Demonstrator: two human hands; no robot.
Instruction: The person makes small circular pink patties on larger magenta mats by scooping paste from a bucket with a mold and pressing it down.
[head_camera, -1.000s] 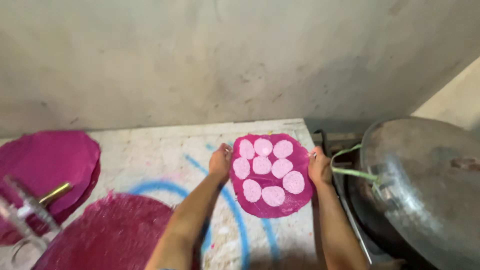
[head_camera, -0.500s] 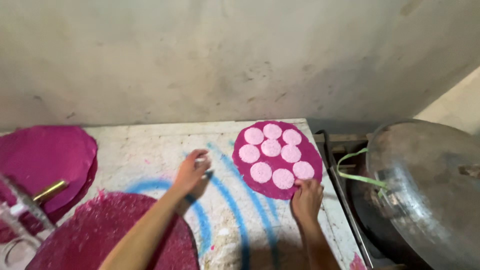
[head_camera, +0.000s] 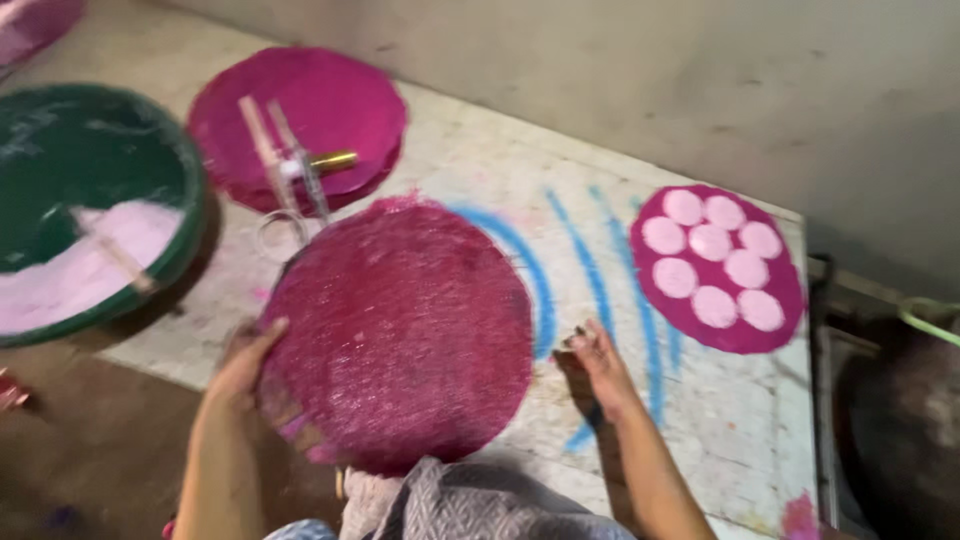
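My left hand (head_camera: 245, 365) is touching the woven disc's (head_camera: 400, 330) left edge; my right hand (head_camera: 598, 362) is resting just right of it, the bowl (head_camera: 90, 130) sitting further left.

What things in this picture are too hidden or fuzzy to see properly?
- Head view: the dark pan at right is cut off by the edge and blurred.
- The green basin runs off the left edge.
- The left hand has its fingers tucked under the big pink mat, so its grip is hidden.
- The right hand is smeared by motion.
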